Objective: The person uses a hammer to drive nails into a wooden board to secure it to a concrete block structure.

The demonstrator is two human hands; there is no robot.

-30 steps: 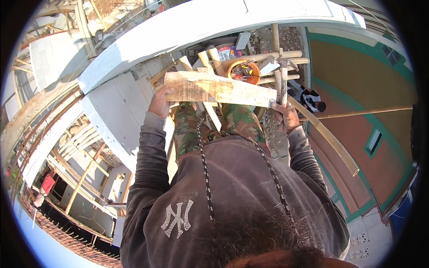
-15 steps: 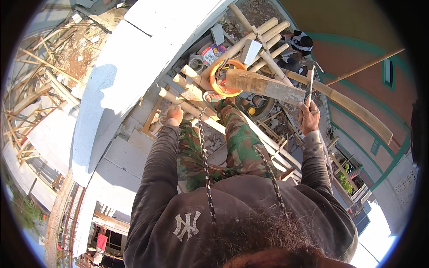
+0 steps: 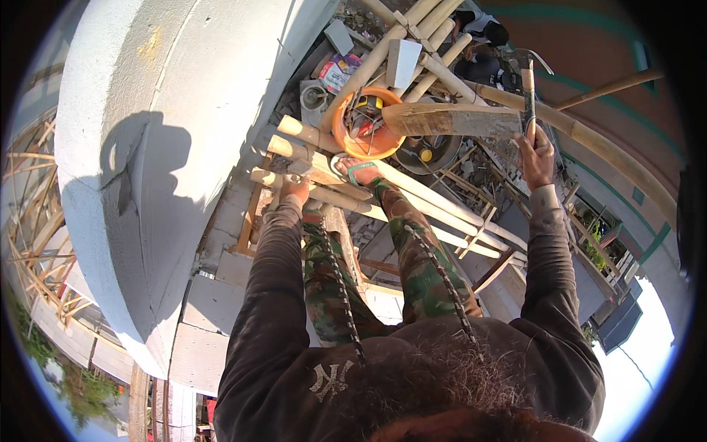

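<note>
My right hand (image 3: 536,156) is closed around the dark lower handle of a hammer (image 3: 529,96), which stands upright with its curved metal head at the top. The end of a wooden plank (image 3: 456,120) comes close to these fingers; whether they touch is unclear. That plank reaches left to the rim of an orange bucket (image 3: 339,132) holding tools, one of them yellow. My left hand (image 3: 296,191) is closed at a bamboo pole (image 3: 339,199); what its fingers hold is hidden. My sandalled foot (image 3: 361,171) is on the bamboo poles below the bucket.
A pale wall (image 3: 199,88) with my shadow on it curves along the left. Two light blocks, one a white block (image 3: 403,62), lie around the crossed bamboo. A dark round basin (image 3: 442,155) sits below the plank. Another person (image 3: 482,33) is at the far right.
My view has shifted, with the wall filling more of the left side. My left hand has come down closer to the bamboo pole. My right hand still grips the hammer, its head now more visible.
</note>
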